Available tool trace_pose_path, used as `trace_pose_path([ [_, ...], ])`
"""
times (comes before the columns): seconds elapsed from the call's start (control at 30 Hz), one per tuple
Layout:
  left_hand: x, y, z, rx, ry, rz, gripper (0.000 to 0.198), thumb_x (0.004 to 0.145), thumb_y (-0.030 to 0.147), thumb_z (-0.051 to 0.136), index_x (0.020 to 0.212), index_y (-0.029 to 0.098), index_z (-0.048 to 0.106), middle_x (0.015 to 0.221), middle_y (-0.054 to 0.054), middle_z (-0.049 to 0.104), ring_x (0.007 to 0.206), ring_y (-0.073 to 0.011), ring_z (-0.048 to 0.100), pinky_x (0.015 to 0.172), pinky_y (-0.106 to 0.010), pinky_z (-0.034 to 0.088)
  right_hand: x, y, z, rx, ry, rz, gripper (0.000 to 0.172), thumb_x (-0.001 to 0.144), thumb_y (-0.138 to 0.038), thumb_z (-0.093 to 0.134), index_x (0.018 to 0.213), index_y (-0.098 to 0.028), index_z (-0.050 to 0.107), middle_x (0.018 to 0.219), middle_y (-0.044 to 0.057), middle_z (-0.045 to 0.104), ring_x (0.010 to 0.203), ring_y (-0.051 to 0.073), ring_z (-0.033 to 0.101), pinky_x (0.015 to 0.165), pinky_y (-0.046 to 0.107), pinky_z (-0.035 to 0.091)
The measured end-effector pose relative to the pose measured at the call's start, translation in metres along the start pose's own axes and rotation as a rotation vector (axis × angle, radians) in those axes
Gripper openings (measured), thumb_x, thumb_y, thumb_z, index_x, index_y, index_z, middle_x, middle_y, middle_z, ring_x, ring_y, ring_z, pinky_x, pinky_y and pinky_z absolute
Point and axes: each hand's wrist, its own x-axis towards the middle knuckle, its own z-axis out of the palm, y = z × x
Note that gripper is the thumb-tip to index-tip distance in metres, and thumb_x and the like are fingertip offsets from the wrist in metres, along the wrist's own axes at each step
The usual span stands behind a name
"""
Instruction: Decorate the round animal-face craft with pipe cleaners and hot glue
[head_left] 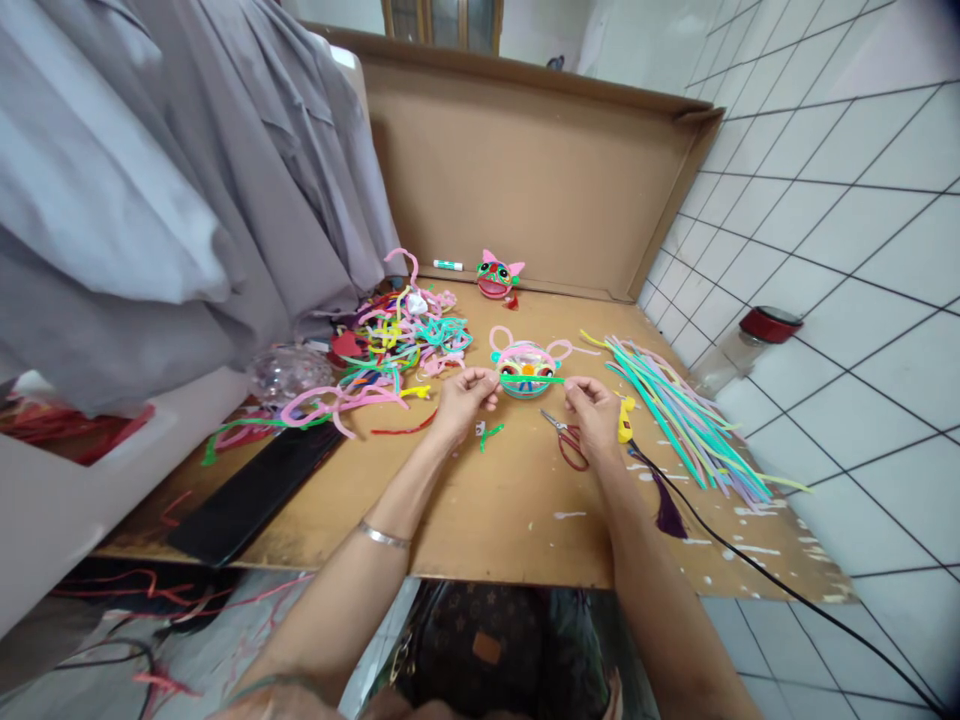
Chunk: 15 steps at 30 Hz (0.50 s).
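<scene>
The left hand (466,402) and right hand (596,408) each pinch one end of a green stem (532,379), held level before the craft head (525,354) on the table (510,520). Scissors (571,448) lie beside the right hand.

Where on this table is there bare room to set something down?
Widest patch: the near table, between the forearms, this side of the scissors. Another: right of the pink-eared toy head, along the cardboard. Crowded: left, tangled fuzzy stems; right, the straight bundle; middle, left hand and right hand holding a green strip by the round face.
</scene>
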Motion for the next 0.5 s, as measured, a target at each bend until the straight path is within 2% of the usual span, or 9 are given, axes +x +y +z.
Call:
trace_pose_path([
  [0.23, 0.002, 0.000, -0.001, 0.019, 0.013, 0.063, 0.040, 0.058, 0.047, 0.083, 0.063, 0.015, 0.060, 0.055, 0.002, 0.057, 0.049, -0.0066, 0.046, 0.049, -0.020, 0.038, -0.001, -0.001, 0.008, 0.009, -0.017, 0.021, 0.015, 0.063, -0.035, 0.064, 0.064, -0.019, 0.062, 0.051, -0.005, 0.050, 0.049, 0.010, 0.042, 0.051, 0.025, 0.033],
  [0.33, 0.012, 0.009, 0.003, 0.003, 0.010, 0.063, 0.041, 0.058, 0.049, 0.083, 0.060, 0.016, 0.058, 0.054, 0.002, 0.055, 0.048, -0.0068, 0.045, 0.049, -0.020, 0.036, 0.013, -0.015, 0.013, 0.077, -0.036, 0.011, 0.014, 0.061, -0.033, 0.065, 0.060, -0.020, 0.060, 0.049, -0.005, 0.050, 0.048, 0.009, 0.040, 0.050, 0.024, 0.032],
  [0.43, 0.027, 0.022, 0.011, 0.041, -0.019, 0.136, 0.039, 0.063, 0.048, 0.081, 0.060, 0.016, 0.059, 0.056, 0.002, 0.056, 0.050, -0.0071, 0.044, 0.052, -0.021, 0.036, 0.034, -0.030, 0.014, 0.111, -0.039, -0.020, 0.013, 0.057, -0.031, 0.066, 0.057, -0.019, 0.061, 0.048, -0.006, 0.050, 0.047, 0.007, 0.039, 0.050, 0.023, 0.031],
  [0.5, 0.037, 0.027, 0.015, 0.090, 0.011, 0.174, 0.033, 0.065, 0.043, 0.080, 0.060, 0.016, 0.062, 0.056, 0.003, 0.056, 0.053, -0.0079, 0.045, 0.054, -0.022, 0.036, 0.046, -0.033, 0.013, 0.118, -0.017, -0.009, 0.013, 0.055, -0.031, 0.066, 0.056, -0.019, 0.062, 0.045, -0.007, 0.050, 0.046, 0.007, 0.038, 0.049, 0.022, 0.030],
])
